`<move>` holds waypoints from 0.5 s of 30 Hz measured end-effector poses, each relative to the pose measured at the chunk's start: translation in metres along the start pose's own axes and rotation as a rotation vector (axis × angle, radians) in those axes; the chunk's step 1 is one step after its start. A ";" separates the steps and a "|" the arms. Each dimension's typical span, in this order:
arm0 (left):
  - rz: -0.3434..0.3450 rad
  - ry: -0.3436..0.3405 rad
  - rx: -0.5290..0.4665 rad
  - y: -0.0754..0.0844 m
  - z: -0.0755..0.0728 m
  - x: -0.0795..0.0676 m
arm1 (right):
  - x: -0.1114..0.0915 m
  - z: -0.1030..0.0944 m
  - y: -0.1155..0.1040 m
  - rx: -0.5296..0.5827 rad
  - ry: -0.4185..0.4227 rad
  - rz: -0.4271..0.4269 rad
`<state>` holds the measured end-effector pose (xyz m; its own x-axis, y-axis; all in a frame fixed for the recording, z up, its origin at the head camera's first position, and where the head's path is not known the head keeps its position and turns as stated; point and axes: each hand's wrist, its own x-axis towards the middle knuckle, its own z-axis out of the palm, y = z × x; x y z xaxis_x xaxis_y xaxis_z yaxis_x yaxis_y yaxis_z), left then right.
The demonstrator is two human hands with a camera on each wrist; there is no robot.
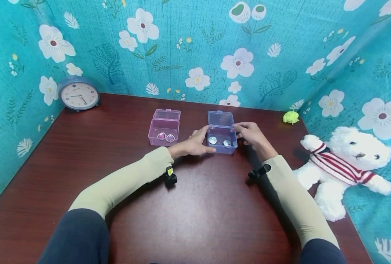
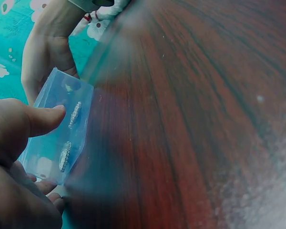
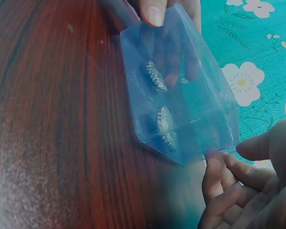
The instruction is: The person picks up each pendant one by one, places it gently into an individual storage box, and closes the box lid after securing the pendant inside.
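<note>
In the head view a clear blue plastic box (image 1: 226,150) stands on the table, its lid (image 1: 221,118) raised at the back. Two clear, sparkling gem pieces (image 1: 227,143) lie inside, seen edge-on through the plastic in both wrist views. My left hand (image 1: 195,143) holds the box's left side, thumb at the front corner and fingers along the wall. At the right rear, near the hinge, my right hand (image 1: 251,135) pinches the box with thumb and forefinger; its other fingers curl below. Left of it stands an open pink box (image 1: 155,142) with two pink heart-shaped gem pieces (image 1: 170,138).
A blue alarm clock (image 1: 79,94) stands at the back left of the dark wooden table (image 1: 195,212). At the back right lies a small yellow-green object (image 1: 291,117). A white teddy bear (image 1: 339,167) in a striped sweater sits along the right edge. Flowered teal cloth (image 1: 188,44) surrounds the table.
</note>
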<state>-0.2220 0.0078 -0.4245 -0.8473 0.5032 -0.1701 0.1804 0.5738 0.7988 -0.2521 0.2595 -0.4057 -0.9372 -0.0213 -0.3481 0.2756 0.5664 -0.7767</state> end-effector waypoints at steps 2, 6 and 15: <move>0.004 -0.013 0.025 0.000 0.000 0.000 | 0.000 0.000 0.000 0.003 0.004 -0.001; 0.001 -0.032 0.059 -0.001 0.000 0.001 | 0.000 0.000 -0.001 0.004 0.016 -0.002; 0.005 -0.027 0.101 -0.001 0.000 0.002 | 0.005 0.000 0.002 0.078 0.050 -0.037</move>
<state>-0.2238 0.0080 -0.4259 -0.8327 0.5228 -0.1823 0.2354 0.6323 0.7381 -0.2561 0.2606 -0.4088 -0.9560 0.0011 -0.2932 0.2544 0.5001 -0.8278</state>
